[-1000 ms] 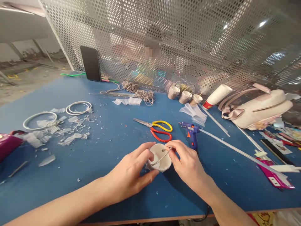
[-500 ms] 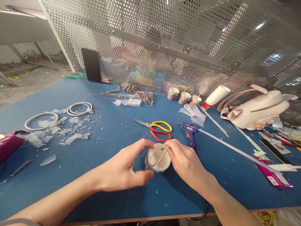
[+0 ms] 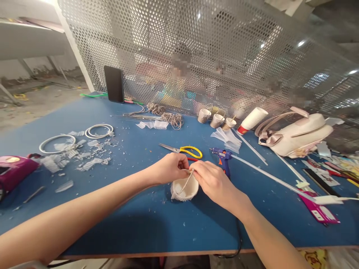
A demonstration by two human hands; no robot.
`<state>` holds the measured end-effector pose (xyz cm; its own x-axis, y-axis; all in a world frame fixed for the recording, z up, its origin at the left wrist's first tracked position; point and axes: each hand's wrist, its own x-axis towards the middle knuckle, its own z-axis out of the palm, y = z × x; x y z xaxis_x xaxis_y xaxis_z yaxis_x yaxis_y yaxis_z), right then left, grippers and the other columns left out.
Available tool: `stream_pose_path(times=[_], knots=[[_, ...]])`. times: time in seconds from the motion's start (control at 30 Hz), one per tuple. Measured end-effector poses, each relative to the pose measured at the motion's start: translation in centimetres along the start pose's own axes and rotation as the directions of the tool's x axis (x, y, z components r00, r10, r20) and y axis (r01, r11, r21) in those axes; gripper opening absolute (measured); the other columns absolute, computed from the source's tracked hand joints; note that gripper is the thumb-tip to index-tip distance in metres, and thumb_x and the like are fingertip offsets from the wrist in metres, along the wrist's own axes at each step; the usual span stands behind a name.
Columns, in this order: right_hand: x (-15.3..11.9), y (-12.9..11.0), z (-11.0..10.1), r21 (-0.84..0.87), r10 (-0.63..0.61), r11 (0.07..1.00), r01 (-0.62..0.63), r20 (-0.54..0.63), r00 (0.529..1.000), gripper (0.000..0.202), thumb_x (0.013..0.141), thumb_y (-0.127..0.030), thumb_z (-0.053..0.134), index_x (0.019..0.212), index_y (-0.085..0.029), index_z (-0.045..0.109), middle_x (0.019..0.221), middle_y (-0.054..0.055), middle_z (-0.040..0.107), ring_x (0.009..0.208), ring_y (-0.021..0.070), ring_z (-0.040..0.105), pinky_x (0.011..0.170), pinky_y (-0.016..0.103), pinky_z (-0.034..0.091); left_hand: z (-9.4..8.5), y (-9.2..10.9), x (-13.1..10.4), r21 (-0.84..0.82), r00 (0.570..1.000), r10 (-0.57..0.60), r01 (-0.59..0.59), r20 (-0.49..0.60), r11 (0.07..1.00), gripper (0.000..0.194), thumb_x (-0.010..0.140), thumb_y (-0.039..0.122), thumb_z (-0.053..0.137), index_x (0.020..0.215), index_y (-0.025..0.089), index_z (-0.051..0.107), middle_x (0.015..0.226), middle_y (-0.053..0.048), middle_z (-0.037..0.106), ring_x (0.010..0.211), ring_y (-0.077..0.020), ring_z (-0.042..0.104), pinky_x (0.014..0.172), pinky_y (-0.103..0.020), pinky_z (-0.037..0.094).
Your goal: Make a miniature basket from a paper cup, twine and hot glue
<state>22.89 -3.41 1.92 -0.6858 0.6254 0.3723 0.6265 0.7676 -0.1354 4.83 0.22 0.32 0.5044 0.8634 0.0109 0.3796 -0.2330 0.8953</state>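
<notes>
And across the back the view is filled by a perforated metal screen (image 3: 157, 45), with the blue tabletop (image 3: 131, 149) spread out below it; at the far right a pale backpack (image 3: 303, 136) is propped on the surface. Now to the hands, brought together at the centre: by the right hand (image 3: 211, 177), thumb and fingertips pressed together, a pinch is held on the upper end of a cord, while the left hand (image 3: 171, 168) is curled in from the other side, its thumb and fingers bunched at the far rim; whether anything is gripped between them cannot be told. Just beyond, the blue glue gun (image 3: 226, 158) is half covered by the right hand, and the yellow-and-red scissors (image 3: 190, 151) are partly hidden too. Directly under the fingers, near the front of the table, sits the small paper cup (image 3: 193, 192), mouth upward, its outside ragged: very light, by the look of it, thin-walled and easily dented or tipped, so best steadied low around the sides with little squeeze. And smallest of all, slanted across its mouth, the twisted cord (image 3: 185, 183): soft, limp, hardly slippery, probably best taken close to its end, between fingertip and thumb
</notes>
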Motion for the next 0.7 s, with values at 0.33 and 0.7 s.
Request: stream_pose_path(times=[0.33, 0.7], knots=[[0.1, 0.3, 0.7, 0.178, 0.069, 0.982, -0.056, -0.065, 0.996, 0.021, 0.093, -0.009, 0.037, 0.097, -0.018, 0.056, 0.090, 0.008, 0.067, 0.084, 0.0203, 0.062, 0.075, 0.036, 0.051, 0.8, 0.1, 0.0, 0.090, 0.993, -0.029, 0.039, -0.111, 0.995, 0.004, 0.060, 0.019, 0.055, 0.060, 0.018, 0.051, 0.057, 0.004, 0.051, 0.054, -0.0111, 0.044, 0.050, -0.022, 0.033], [-0.3, 0.0, 1.3, 0.541, 0.440, 0.752, -0.376, 0.013, 0.898, 0.018, 0.086, -0.016, 0.052, 0.102, -0.018, 0.061, 0.095, 0.005, 0.071, 0.082, 0.0168, 0.067, 0.072, 0.027, 0.053, 1.9, 0.2, -0.7, 0.056, 0.966, -0.073, 0.089, -0.246, 0.994, 0.013, 0.069, 0.020, 0.049, 0.073, 0.016, 0.060, 0.059, 0.003, 0.056, 0.054, -0.0110, 0.046, 0.051, -0.022, 0.037]])
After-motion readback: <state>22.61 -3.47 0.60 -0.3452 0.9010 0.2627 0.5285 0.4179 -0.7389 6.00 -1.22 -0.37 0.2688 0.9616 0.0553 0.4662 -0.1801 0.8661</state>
